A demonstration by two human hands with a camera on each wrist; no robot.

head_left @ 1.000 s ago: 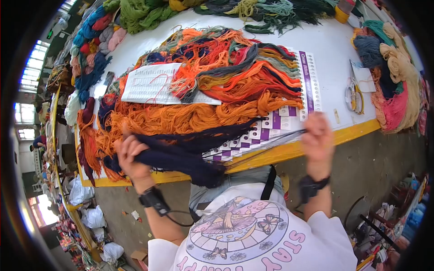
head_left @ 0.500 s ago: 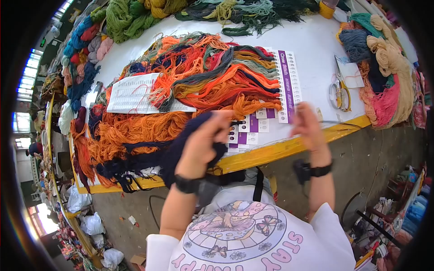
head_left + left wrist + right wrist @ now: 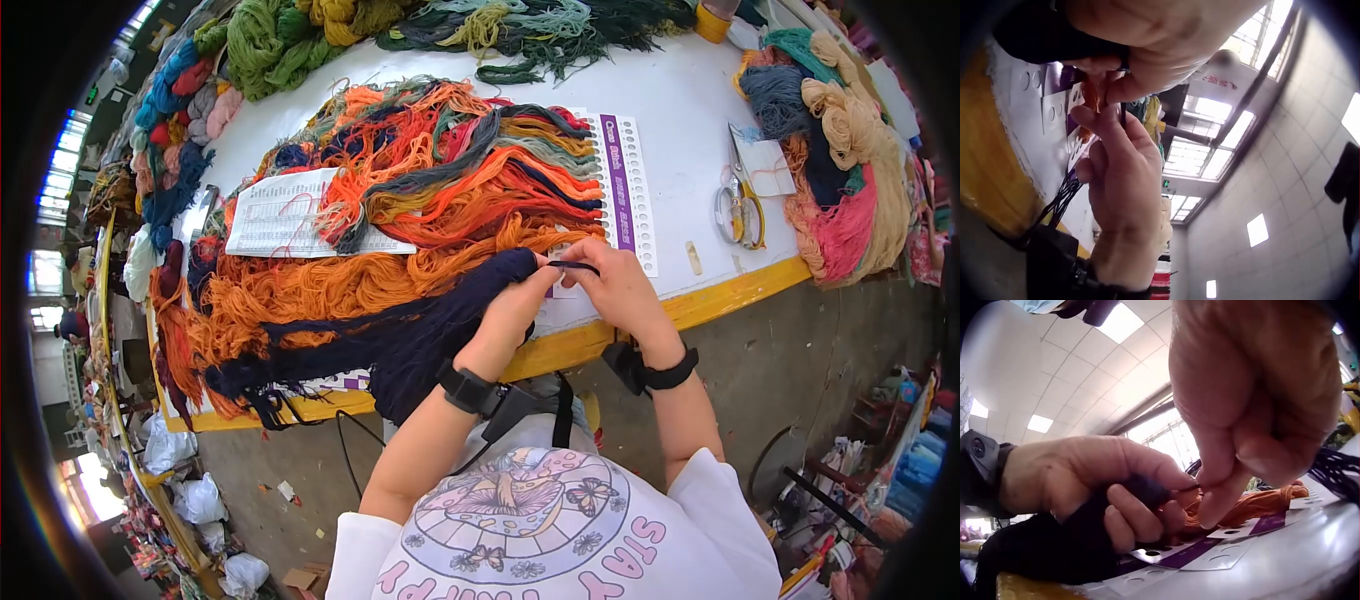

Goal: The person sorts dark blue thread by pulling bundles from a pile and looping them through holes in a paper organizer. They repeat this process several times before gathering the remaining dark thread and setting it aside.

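Observation:
My left hand (image 3: pixel 512 312) grips a thick hank of dark navy thread (image 3: pixel 420 325), whose tail trails left over the orange skeins and hangs past the table edge. Close beside it, my right hand (image 3: pixel 622 288) pinches a thin dark bundle of strands drawn out from the hank's end. In the right wrist view the fingertips of the left hand (image 3: pixel 1125 512) and right hand (image 3: pixel 1254 406) meet at this dark strand. Orange thread skeins (image 3: pixel 300 290) lie just behind, over white and purple perforated cards (image 3: pixel 620 200).
A printed sheet (image 3: pixel 275 215) lies on the multicoloured threads. Scissors (image 3: pixel 742 210) rest at the right beside a paper slip (image 3: pixel 767 168). Heaps of green yarn (image 3: pixel 270 45) and beige yarn (image 3: pixel 860 130) border the white table. Its yellow edge (image 3: pixel 690 305) runs along the front.
The right hand, earlier drawn away to the right with thin strands, has come back to the left hand. My left hand has moved rightward with the navy hank, and both hands now meet.

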